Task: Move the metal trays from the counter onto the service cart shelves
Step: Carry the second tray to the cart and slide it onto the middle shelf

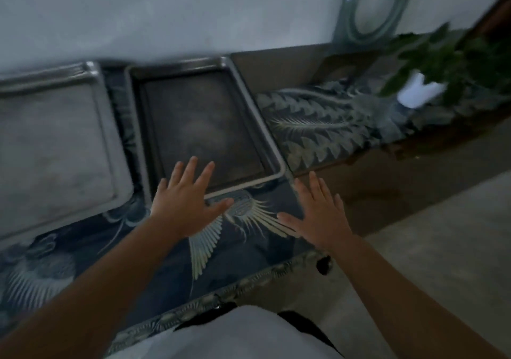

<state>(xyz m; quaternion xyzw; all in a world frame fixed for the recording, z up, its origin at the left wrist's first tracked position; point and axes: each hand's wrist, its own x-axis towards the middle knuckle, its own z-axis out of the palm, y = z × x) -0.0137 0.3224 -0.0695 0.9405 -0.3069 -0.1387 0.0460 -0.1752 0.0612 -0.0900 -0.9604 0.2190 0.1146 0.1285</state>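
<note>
Two metal trays lie side by side on the worktop (154,250), which is covered with a dark blue cloth (249,237) printed with pale feathered wings and leafy fronds. The darker tray (199,120) is a rectangular sheet pan with rounded corners, a raised rolled rim and a dull, stained bottom. The paler tray (52,148) to its left has the same shape, with a matte grey, scuffed surface; its left part is cut off by the frame edge. The two are just beside each other, with a strip of cloth between.

The left hand (185,201) is flat with fingers spread, hovering over the near rim of the darker tray, and holds nothing. The right hand (320,214) is likewise flat and spread, empty, just off that tray's near right corner, above the cloth.

Against the pale wall (166,12) leans a glossy grey-green frame with a round opening (373,7). At far right stands a leafy green plant (448,57) with something white (417,90) at its base, probably a pot, though it is blurred. No writing can be read.
</note>
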